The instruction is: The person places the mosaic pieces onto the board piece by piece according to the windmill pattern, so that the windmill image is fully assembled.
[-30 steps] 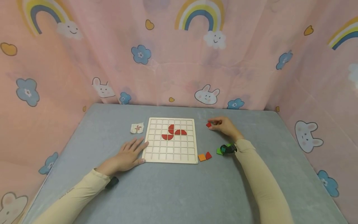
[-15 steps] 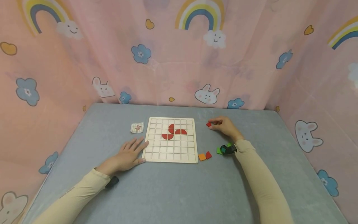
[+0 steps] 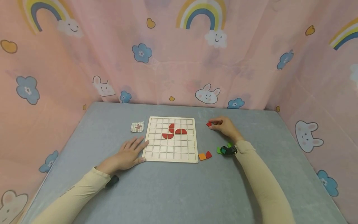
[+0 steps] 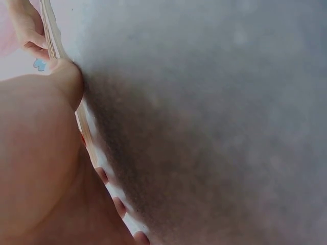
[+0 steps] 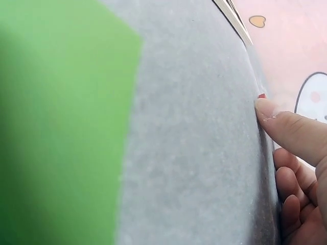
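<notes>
My left hand lies flat with fingers spread, its index finger and thumb touching the left edge of a pale wooden grid board. Several red quarter-circle pieces sit in the board's cells, above its middle. To the right of the board, the thumb and index finger of my right hand pinch a small red piece. The right wrist view shows only a sliver of this red piece past the thumb tip. A small card with a red pattern on a grid lies left of the board.
Beside the board's lower right corner lie an orange square and a red quarter-circle. Green pieces are partly hidden under the right wrist's black camera. A pink patterned curtain surrounds the grey table.
</notes>
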`<state>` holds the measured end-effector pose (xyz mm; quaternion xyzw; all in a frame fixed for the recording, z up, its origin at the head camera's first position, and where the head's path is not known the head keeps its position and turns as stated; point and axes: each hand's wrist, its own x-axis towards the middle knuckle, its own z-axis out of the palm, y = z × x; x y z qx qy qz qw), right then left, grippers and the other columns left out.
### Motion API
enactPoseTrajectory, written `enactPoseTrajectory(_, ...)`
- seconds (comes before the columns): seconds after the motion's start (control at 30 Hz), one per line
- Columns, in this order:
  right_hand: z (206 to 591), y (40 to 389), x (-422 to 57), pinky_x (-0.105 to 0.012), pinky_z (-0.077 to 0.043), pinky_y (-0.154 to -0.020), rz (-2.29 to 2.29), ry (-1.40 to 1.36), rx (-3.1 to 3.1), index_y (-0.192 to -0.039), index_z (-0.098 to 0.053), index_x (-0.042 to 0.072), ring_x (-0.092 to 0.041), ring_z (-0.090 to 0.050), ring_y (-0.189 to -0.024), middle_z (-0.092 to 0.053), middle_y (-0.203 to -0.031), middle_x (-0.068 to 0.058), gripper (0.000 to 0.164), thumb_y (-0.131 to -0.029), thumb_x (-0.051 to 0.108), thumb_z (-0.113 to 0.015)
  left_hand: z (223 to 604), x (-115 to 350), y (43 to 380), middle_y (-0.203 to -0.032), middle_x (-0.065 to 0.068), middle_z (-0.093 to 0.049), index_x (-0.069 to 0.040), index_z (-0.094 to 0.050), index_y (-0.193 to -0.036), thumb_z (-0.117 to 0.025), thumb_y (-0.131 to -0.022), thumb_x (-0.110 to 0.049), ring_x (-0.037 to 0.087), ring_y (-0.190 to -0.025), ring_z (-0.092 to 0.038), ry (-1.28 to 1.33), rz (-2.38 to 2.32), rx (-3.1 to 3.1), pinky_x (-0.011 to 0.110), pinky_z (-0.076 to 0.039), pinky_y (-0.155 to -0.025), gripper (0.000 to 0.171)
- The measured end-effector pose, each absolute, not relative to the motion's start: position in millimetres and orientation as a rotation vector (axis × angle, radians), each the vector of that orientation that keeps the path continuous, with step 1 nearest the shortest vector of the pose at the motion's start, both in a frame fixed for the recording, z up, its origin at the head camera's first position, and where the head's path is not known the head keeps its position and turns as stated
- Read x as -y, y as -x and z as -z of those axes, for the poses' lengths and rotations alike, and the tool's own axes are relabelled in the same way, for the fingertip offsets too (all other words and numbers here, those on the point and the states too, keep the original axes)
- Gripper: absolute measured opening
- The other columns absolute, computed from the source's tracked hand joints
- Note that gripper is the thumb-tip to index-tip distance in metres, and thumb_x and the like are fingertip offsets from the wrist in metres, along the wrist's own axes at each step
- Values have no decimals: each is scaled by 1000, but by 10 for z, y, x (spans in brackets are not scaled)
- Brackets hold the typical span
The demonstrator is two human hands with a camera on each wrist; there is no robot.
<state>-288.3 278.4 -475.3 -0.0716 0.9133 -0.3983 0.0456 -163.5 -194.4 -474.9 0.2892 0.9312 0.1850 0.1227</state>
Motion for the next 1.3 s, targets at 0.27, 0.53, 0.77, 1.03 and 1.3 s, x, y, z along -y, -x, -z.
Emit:
enactPoseTrajectory(0.27, 4735, 2841, -2773, -36, -45, -82, 1211, 233, -2808, -131, -75, 1, -28, -54, -96, -65, -111, -17, 38, -96, 17, -81, 4765, 1949, 1638, -174, 28, -11, -5, -24, -168, -58, -109, -37, 56, -158, -10, -839, -516, -2723, 75, -11, -121, 75)
enactPoseTrajectory(0.53, 4715, 2764, -2730, -36, -46, -81, 1210, 282, -2834, -130, -75, 1, -29, -56, -96, -66, -112, -19, 38, -96, 17, -82, 4758, 1946, 1640, -174, 27, -11, -6, -24, -167, -58, -109, -38, 56, -158, -10, -817, -497, -2716, 77, -12, -120, 75)
enactPoseTrajectory(0.77, 4699, 2699, -2658, -43, -49, -92, 1193, 336, -2833, -131, -75, 2, -32, -59, -106, -66, -118, -19, 39, -95, 16, -83, 4597, 1907, 1593, -173, 30, -12, -3, -27, -166, -57, -110, -36, 58, -157, -10, -799, -544, -2679, 77, -10, -120, 72)
enactPoseTrajectory(1.03, 4607, 2579, -2489, -45, -48, -92, 1194, 411, -2807, -129, -77, 6, -31, -58, -106, -67, -114, -14, 38, -94, 18, -84, 4687, 1936, 1623, -174, 27, -10, -6, -24, -168, -56, -110, -41, 56, -158, -9, -806, -524, -2692, 77, -10, -120, 74)
enactPoseTrajectory(1.3, 4569, 2478, -2273, -35, -44, -78, 1125, 524, -2780, -129, -78, 9, -24, -54, -96, -66, -107, -9, 37, -94, 18, -84, 4768, 1944, 1644, -174, 27, -12, -6, -26, -167, -60, -109, -33, 56, -158, -10, -807, -528, -2719, 77, -11, -120, 73)
